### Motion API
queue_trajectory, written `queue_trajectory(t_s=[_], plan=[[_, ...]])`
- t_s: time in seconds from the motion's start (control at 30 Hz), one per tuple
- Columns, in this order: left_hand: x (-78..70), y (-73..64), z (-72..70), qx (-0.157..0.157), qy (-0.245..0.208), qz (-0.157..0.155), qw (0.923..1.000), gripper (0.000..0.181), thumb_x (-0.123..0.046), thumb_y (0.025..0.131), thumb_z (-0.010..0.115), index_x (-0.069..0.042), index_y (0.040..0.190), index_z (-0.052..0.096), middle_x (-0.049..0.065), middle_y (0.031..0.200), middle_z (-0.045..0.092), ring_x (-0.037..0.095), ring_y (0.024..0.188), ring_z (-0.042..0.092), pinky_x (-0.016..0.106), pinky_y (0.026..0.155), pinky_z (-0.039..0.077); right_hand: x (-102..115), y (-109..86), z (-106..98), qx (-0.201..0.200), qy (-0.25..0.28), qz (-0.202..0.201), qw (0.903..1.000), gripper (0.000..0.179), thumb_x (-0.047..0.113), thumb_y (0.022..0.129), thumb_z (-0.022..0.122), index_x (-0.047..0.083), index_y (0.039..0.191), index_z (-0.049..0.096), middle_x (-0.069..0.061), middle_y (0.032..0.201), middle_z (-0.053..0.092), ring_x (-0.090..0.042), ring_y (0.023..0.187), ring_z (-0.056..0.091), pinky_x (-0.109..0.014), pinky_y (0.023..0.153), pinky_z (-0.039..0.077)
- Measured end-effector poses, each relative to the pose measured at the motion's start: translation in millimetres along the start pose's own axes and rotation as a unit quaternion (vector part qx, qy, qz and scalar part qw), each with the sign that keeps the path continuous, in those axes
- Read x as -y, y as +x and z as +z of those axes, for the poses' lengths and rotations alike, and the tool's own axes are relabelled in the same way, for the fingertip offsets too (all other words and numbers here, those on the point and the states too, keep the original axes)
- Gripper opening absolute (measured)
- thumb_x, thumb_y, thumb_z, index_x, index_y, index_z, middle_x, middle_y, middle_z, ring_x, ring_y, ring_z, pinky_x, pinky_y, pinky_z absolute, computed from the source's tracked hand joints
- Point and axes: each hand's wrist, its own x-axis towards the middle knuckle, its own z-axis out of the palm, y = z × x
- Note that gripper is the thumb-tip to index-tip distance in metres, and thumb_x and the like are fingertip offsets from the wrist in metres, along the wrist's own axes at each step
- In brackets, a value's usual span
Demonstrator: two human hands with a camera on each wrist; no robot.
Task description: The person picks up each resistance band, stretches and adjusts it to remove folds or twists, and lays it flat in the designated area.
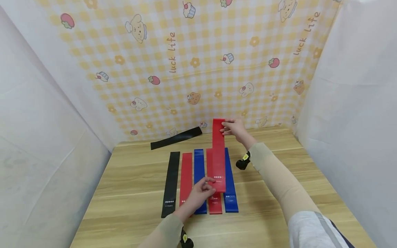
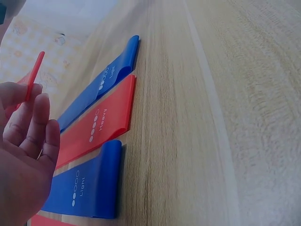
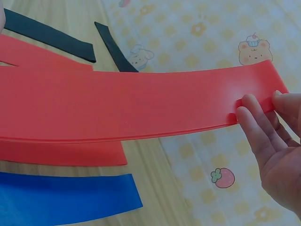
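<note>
A red resistance band (image 1: pixel 218 151), a flat loop with "Heavy" on its lower end, is stretched out lengthwise above the table. My right hand (image 1: pixel 234 128) pinches its far end between thumb and fingers, and my left hand (image 1: pixel 200 193) pinches the near end. In the right wrist view the band (image 3: pixel 117 103) runs fairly straight with a slight curve near the fingers. Beneath it lies another red band (image 1: pixel 215 208), also marked "Heavy". Blue bands marked "Light" lie on either side, the left one (image 1: pixel 199 165) and the right one (image 1: pixel 231 196).
Left of these, a red band (image 1: pixel 186 172) and a black band (image 1: pixel 171 179) lie in the same row on the wooden table (image 1: pixel 130 193). Another black band (image 1: pixel 176 138) lies slanted at the back, near the patterned cloth (image 1: pixel 198 79). White sheets (image 1: pixel 350 113) hang at both sides.
</note>
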Motion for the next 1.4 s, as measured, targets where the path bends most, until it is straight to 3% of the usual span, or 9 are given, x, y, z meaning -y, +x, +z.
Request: queue_trajectory(t_s=[0.3, 0.53, 0.7, 0.87, 1.0, 1.2, 1.4], plan=[[-0.7, -0.3, 2.8, 0.001, -0.006, -0.006, 1.0000, 0.029, -0.015, 0.092, 0.067, -0.011, 0.120, 0.060, 0.020, 0.091, 0.066, 0.036, 0.077, 0.062, 0.039, 0.072, 0.053, -4, 0.0, -1, 0.000, -0.012, 0.002, 0.9999, 0.049, 0.010, 0.097, 0.058, -0.003, 0.142, 0.042, -0.025, 0.131, 0.054, -0.015, 0.071, 0.069, -0.038, 0.078, 0.056], [-0.9, -0.6, 7.9, 0.013, -0.002, -0.002, 0.9999, 0.027, -0.015, 0.092, 0.068, -0.011, 0.118, 0.060, 0.025, 0.091, 0.067, 0.024, 0.063, 0.061, 0.032, 0.063, 0.053, -6, -0.6, -3, 0.003, -0.025, 0.000, 0.9997, 0.047, 0.010, 0.097, 0.059, -0.004, 0.139, 0.045, -0.023, 0.133, 0.053, -0.017, 0.072, 0.070, -0.045, 0.086, 0.053], [-2.3, -0.6, 13.1, 0.016, -0.004, -0.005, 0.9998, 0.026, -0.015, 0.091, 0.068, -0.013, 0.116, 0.061, 0.025, 0.089, 0.066, 0.034, 0.063, 0.059, 0.035, 0.060, 0.053, -8, 0.8, -4, 0.003, -0.023, 0.005, 0.9997, 0.046, 0.010, 0.097, 0.059, -0.004, 0.139, 0.045, -0.023, 0.133, 0.053, -0.015, 0.069, 0.069, -0.049, 0.091, 0.049], [-2.9, -1.3, 19.1, 0.016, -0.005, -0.011, 0.9998, 0.025, -0.015, 0.091, 0.069, -0.015, 0.115, 0.062, 0.026, 0.089, 0.066, 0.039, 0.067, 0.056, 0.032, 0.057, 0.047, -13, 1.3, -8, 0.007, -0.028, -0.003, 0.9996, 0.045, 0.008, 0.097, 0.058, -0.007, 0.138, 0.045, -0.026, 0.133, 0.051, -0.014, 0.068, 0.069, -0.041, 0.081, 0.055], [-2.2, -1.8, 24.3, 0.015, -0.005, -0.011, 0.9998, 0.025, -0.015, 0.091, 0.068, -0.014, 0.116, 0.062, 0.023, 0.089, 0.067, 0.034, 0.067, 0.057, 0.032, 0.059, 0.047, -17, 0.3, -12, 0.010, -0.036, -0.005, 0.9993, 0.043, 0.007, 0.097, 0.057, -0.007, 0.136, 0.046, -0.027, 0.130, 0.052, -0.015, 0.069, 0.069, -0.037, 0.075, 0.057], [-1.5, -2.8, 29.7, 0.015, 0.005, -0.007, 0.9999, 0.026, -0.016, 0.091, 0.069, -0.014, 0.115, 0.062, 0.018, 0.084, 0.067, 0.025, 0.064, 0.055, 0.030, 0.058, 0.046, -21, 0.2, -14, 0.001, -0.033, 0.001, 0.9994, 0.038, 0.006, 0.097, 0.057, -0.005, 0.133, 0.050, -0.026, 0.124, 0.056, -0.016, 0.069, 0.069, -0.042, 0.081, 0.055], [-2.7, -3.6, 35.4, 0.023, -0.007, -0.013, 0.9996, 0.026, -0.016, 0.090, 0.070, -0.013, 0.114, 0.062, 0.015, 0.080, 0.066, 0.021, 0.064, 0.055, 0.027, 0.060, 0.046, -26, 2.9, -18, -0.004, -0.028, 0.012, 0.9995, 0.040, 0.005, 0.097, 0.056, -0.008, 0.135, 0.048, -0.029, 0.124, 0.055, -0.014, 0.064, 0.069, -0.036, 0.072, 0.057]])
